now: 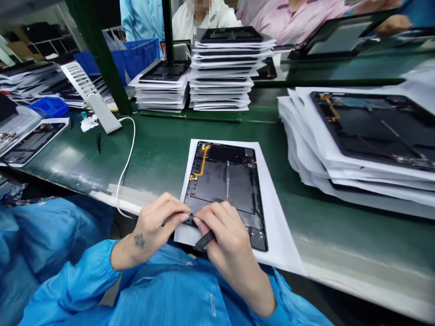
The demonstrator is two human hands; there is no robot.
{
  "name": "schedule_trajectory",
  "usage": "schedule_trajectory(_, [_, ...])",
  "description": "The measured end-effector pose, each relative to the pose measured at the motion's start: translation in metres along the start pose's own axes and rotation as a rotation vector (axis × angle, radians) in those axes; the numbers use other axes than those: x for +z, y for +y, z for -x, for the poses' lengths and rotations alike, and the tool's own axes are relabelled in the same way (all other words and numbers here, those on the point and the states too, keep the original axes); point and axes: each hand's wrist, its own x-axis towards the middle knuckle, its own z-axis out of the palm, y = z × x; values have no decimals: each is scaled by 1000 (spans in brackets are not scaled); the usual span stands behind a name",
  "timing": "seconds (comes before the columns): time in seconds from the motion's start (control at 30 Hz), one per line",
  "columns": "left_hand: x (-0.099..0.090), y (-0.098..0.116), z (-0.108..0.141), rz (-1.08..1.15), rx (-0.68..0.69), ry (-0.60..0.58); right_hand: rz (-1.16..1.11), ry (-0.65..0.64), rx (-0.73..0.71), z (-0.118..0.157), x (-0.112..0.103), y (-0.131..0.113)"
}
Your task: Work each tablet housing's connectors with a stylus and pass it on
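Observation:
An opened tablet housing (220, 181) with black insides and an orange flex cable (204, 163) lies on a white paper sheet (278, 240) in front of me. At its near left corner, my left hand (158, 222) pinches thumb and forefinger together over a tiny dark part (191, 214); what lies between the fingertips is too small to name. My right hand (226, 231) has its fingertips closed at the same corner, close to the left ones. Tucked in its curled fingers is a dark, blunt-ended tool (205, 240), mostly hidden by the hand.
Paper-interleaved tablet housings form a stack (340, 149) at right and taller stacks (224, 72) behind. A white device on a stand (90, 97) trails a white cable (131, 156) over the green bench (152, 140). Tweezers (98, 141) lie at left. Co-workers are across the bench.

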Motion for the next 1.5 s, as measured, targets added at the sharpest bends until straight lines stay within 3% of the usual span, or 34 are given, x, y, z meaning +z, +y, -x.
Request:
schedule_trajectory(0.27, [-3, -3, -7, 117, -122, -79, 76, -15, -6, 0, 0, -2])
schedule_trajectory(0.47, [-5, -4, -9, 110, -133, -134, 98, -21, -20, -1, 0, -3])
schedule_trajectory(0.63, [-6, -11, -7, -19, -43, -145, 149, 23, -67, 1, -3, -2])
schedule_trajectory(0.9, [-6, -22, 2, -356, 206, -194, 232, -86, -195, 7, -8, 9])
schedule_trajectory(1.13, [-11, -17, -3, -387, 262, -274, 254, -129, -195, 4, -8, 9])
schedule_trajectory(1.37, [-12, -27, 11, -328, 266, -142, 322, -174, -185, 2, -7, 9])
schedule_trajectory(1.5, [-15, -28, 17, -390, 321, -193, 364, -179, -210, 0, -7, 7])
